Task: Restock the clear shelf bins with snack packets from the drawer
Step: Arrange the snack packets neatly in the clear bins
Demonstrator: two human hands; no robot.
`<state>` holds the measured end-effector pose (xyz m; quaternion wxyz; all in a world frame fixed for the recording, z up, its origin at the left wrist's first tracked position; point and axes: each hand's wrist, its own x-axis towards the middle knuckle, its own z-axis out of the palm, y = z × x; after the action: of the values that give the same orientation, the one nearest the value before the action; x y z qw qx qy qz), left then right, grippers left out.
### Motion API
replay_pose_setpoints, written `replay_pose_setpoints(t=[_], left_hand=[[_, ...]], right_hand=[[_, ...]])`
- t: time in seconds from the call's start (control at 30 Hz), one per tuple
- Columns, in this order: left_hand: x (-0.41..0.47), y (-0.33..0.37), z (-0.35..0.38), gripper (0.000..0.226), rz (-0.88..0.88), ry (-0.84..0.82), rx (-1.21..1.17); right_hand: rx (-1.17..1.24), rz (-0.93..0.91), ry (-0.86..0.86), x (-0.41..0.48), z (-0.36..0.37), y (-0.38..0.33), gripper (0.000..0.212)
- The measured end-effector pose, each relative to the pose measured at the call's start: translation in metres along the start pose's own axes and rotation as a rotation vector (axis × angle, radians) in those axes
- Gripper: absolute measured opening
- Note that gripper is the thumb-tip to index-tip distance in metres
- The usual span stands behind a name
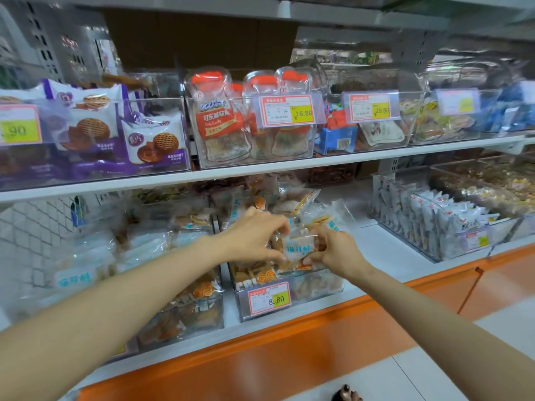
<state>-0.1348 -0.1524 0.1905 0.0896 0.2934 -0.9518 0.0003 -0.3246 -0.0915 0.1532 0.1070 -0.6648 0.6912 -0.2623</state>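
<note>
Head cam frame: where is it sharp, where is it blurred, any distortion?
Head view: centre sharp, the 8.80 price tag and 16.80 price tag read cleanly; left hand and right hand gripping the snack packet are fairly crisp; edges smear, far-left tag and far-right bins blurred; wide-angle bows the white shelf edge; lighting even, no hard shadows.
</note>
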Motion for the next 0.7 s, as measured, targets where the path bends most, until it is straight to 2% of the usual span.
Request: replay_pose_setpoints(t=[0.13,0.2,0.33,0.4,0.5,0.57,0.7], left_hand=[[0.012,0.004,0.012,0.038,-0.038,-0.029,0.102],[0.019,0.009,0.013,0.033,-0.034,-0.055,0.135],[0.027,0.015,0.011,0.028,0.001,-0.225,0.188],[0.031,0.013,0.007,0.022,0.012,-0.299,0.219],[0.038,0.012,0.003,0.025,0.002,-0.395,0.193],[0.042,0.015,0.006,0.026,-0.002,-0.42,0.184],[0.044,0.031,0.018,0.02,0.034,-0.362,0.276]], right_hand=[[0.414,-0.02,-0.1,-0.01,-0.01,0.015,0.036],[0.402,-0.047,-0.075,-0.012,-0.009,0.019,0.033],[0.28,-0.031,-0.077,-0.007,0.001,0.017,0.02],[0.192,-0.05,-0.088,-0.003,0.004,0.014,0.026],[0.07,-0.111,-0.15,0.002,0.005,0.012,0.036],[0.014,-0.14,-0.188,0.004,0.006,0.016,0.041],[0.043,-0.105,-0.176,0.005,0.001,0.025,0.04]])
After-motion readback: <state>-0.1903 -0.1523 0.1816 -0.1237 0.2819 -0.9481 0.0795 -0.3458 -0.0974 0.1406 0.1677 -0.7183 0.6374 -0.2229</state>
